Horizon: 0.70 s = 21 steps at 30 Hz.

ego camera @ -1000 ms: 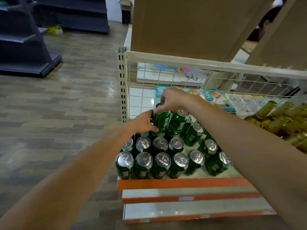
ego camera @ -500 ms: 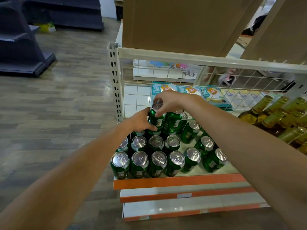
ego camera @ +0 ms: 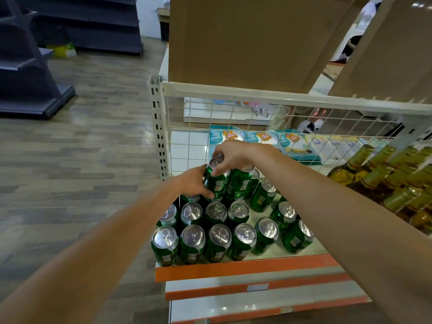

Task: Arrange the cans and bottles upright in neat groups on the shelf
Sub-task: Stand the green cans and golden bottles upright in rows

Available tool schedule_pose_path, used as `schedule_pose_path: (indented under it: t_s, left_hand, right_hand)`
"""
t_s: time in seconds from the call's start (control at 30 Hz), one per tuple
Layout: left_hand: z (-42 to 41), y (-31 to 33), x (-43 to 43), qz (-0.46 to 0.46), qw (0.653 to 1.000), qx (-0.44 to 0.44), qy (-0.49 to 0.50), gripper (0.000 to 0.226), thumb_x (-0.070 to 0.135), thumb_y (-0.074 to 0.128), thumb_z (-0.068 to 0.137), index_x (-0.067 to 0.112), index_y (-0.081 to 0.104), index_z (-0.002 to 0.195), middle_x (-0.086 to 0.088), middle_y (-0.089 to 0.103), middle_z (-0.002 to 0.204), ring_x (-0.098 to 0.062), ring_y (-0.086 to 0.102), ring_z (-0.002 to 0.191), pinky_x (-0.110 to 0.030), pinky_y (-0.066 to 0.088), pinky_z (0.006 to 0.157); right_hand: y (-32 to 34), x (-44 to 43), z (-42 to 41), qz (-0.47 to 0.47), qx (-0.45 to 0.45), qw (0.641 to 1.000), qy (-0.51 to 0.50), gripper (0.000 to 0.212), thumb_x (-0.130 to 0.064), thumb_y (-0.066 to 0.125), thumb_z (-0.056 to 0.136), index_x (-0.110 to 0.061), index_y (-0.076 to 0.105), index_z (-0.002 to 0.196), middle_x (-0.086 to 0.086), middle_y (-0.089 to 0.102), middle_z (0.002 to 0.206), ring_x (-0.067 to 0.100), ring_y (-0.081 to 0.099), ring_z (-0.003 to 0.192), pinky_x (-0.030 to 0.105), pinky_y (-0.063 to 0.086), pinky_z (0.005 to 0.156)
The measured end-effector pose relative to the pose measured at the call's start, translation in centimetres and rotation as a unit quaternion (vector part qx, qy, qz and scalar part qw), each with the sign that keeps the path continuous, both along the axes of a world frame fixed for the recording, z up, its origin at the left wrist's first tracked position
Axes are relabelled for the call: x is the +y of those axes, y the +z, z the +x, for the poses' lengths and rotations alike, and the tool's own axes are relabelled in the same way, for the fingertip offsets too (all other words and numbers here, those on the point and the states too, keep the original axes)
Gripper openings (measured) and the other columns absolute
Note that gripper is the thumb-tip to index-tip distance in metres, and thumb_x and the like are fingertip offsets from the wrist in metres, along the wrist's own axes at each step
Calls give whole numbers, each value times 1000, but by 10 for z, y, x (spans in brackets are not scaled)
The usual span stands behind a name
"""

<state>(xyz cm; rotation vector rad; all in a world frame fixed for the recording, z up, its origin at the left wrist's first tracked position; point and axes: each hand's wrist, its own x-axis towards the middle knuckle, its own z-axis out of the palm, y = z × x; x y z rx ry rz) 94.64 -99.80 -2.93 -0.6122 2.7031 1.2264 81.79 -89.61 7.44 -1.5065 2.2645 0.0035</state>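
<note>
While left hand (ego camera: 193,181) wraps a can (ego camera: 217,182) and right hand (ego camera: 236,155) pinches its top, more cans (ego camera: 217,242) stand on the white shelf (ego camera: 233,268) by a wood floor (ego camera: 81,160).

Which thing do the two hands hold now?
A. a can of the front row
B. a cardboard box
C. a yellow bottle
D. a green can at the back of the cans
D: the left hand grips the side of the green can, and the right hand pinches its top rim from above.
</note>
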Motion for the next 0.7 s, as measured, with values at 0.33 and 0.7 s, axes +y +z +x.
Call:
schedule_pose_path:
  t_s: [0.33, 0.7]
  left_hand:
    - [-45, -1, -60, -97, 993, -64, -1, 33, 16, 62, 94, 12, 63, 127, -6, 65, 126, -13, 57, 104, -23, 39, 86]
    - [-107, -59, -68, -13, 993, -80, -81, 34, 11, 70, 86, 7, 69, 120, -10, 70, 117, -25, 65, 110, -44, 48, 102]
  right_hand:
    - [-22, -5, -100, -10, -4, 999, -40, 47, -45, 65, 91, -16, 61, 129, 8, 58, 131, 24, 55, 117, 32, 43, 96]
    - [-100, -39, -126, 159, -74, 981, 83, 50, -8, 57, 98, -18, 45, 145, 5, 53, 143, 22, 53, 125, 32, 41, 98]
